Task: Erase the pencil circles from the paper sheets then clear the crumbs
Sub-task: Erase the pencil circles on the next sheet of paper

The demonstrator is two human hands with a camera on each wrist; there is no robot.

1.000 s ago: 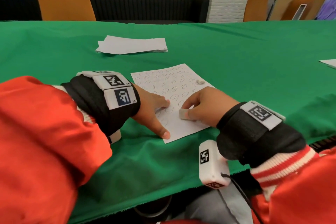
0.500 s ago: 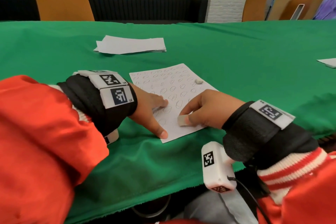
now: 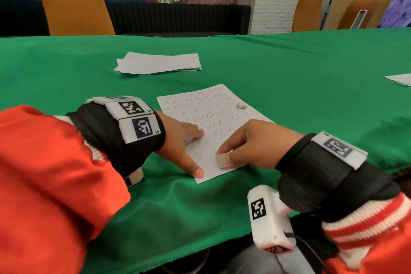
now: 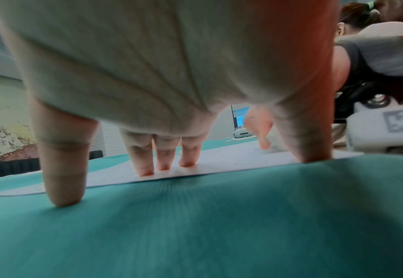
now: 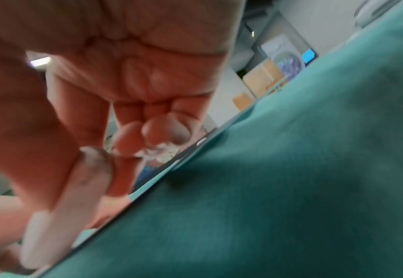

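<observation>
Green cloth (image 3: 289, 100) covers the table, soft enough that a sheet would creep under rubbing, which is likely why the left hand (image 3: 178, 142) lies spread on the paper sheet (image 3: 213, 118), its straight fingers (image 4: 145, 165) pressing the near-left part flat and the thumb pinning the near corner. The right hand (image 3: 251, 142) pinches a small pale eraser (image 3: 222, 161) between thumb and forefinger, its end down on the near edge of the sheet, where the paper already looks blank. Pencil circles (image 3: 209, 115) fill the far rows, so most erasing seems to remain. A small whitish lump (image 3: 240, 105), perhaps crumbs or a spare bit of eraser, sits near the sheet's far right edge. A stack of sheets (image 3: 159, 62) waits farther off to the left.
</observation>
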